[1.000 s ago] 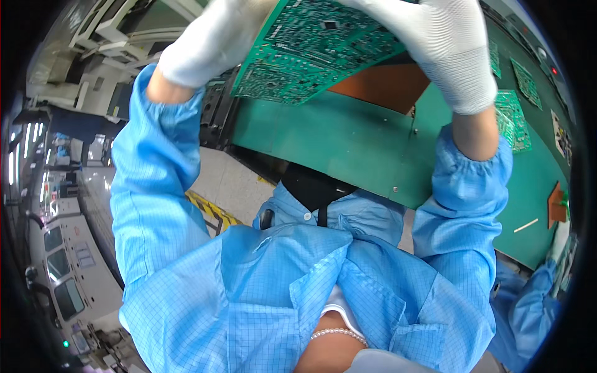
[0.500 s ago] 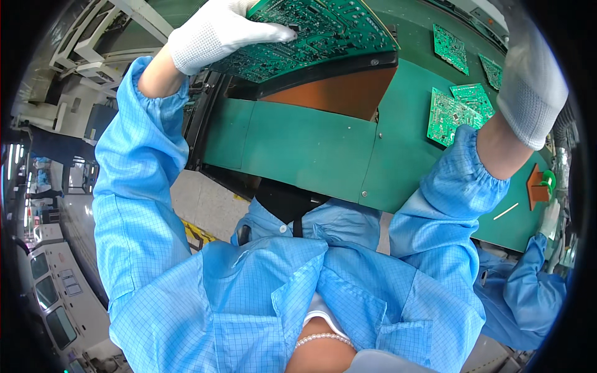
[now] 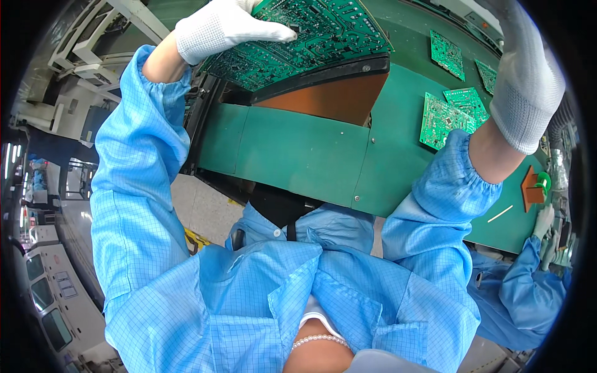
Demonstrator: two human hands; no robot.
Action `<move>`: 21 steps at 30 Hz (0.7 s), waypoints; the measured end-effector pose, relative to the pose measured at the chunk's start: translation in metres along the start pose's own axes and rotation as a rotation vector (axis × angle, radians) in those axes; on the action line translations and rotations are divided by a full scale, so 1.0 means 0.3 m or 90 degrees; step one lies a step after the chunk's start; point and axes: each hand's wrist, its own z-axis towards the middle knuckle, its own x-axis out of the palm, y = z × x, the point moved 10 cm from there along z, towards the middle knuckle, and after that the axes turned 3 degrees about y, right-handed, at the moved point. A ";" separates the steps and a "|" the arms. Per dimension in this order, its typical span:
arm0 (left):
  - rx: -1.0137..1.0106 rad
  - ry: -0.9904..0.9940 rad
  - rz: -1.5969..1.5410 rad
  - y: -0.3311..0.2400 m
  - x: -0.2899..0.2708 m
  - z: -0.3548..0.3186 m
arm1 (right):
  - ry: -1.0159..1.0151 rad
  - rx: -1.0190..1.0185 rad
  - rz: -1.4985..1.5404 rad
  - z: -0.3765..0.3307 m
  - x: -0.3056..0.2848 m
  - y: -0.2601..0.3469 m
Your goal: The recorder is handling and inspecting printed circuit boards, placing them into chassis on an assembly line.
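Observation:
A large green circuit board (image 3: pixel 311 38), dense with small parts and solder points, stands tilted at the top of the view. My left hand (image 3: pixel 227 28), in a white glove, grips it by its left part, thumb across the near face and the other fingers largely hidden. Below the board's edge is a dark-topped stand with an orange-brown side (image 3: pixel 329 98). My right hand (image 3: pixel 528 81), gloved too, reaches out at the upper right, past several smaller circuit boards (image 3: pixel 443 121); its fingers run off the top edge, so I cannot see whether they hold anything.
The bench has a green top (image 3: pixel 292 140). More small boards (image 3: pixel 446 55) lie toward its far right. An orange-brown holder with a green disc (image 3: pixel 533 186) and a thin pale stick (image 3: pixel 500 213) lie near another person's gloved hand (image 3: pixel 544 221). Metal machine frames (image 3: pixel 93 43) stand at left.
The whole scene has shifted slightly left in the view. My left hand keeps its grip on the large board, and my right hand stays extended at the upper right.

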 end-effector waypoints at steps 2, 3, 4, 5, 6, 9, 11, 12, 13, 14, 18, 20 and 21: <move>0.037 -0.023 -0.005 0.032 0.015 -0.026 | 0.003 0.005 -0.004 -0.006 0.010 0.011; 0.060 -0.060 0.029 0.039 0.024 -0.059 | 0.004 0.007 -0.004 -0.008 0.016 0.025; 0.091 -0.118 0.144 -0.010 0.045 -0.091 | 0.004 0.011 -0.010 -0.008 0.004 0.007; 0.088 -0.173 0.166 -0.007 0.062 -0.116 | 0.004 0.016 -0.016 -0.009 -0.005 -0.005; 0.123 -0.194 0.234 -0.050 0.095 -0.153 | 0.006 0.017 -0.018 -0.014 0.012 0.022; 0.334 -0.354 0.525 -0.152 0.287 -0.297 | 0.012 0.026 -0.034 -0.025 0.028 0.042; 0.318 -0.353 0.516 -0.131 0.317 -0.364 | 0.020 0.031 -0.036 -0.035 0.012 0.033; 0.351 -0.389 0.453 -0.128 0.286 -0.407 | 0.022 0.031 -0.040 -0.029 -0.004 0.013; 0.346 -0.402 0.395 -0.130 0.250 -0.452 | 0.026 0.034 -0.043 -0.040 0.023 0.045; 0.331 -0.406 0.291 -0.118 0.213 -0.486 | 0.031 0.037 -0.046 -0.040 0.016 0.032; 0.090 -0.639 -0.131 -0.006 0.039 -0.640 | 0.121 0.014 -0.110 -0.046 0.152 0.076; 0.178 -0.665 -0.388 0.051 -0.003 -0.662 | 0.262 0.036 -0.049 -0.091 0.298 0.109; 0.182 -0.636 -0.554 0.105 -0.019 -0.635 | 0.334 0.078 0.042 -0.135 0.365 0.115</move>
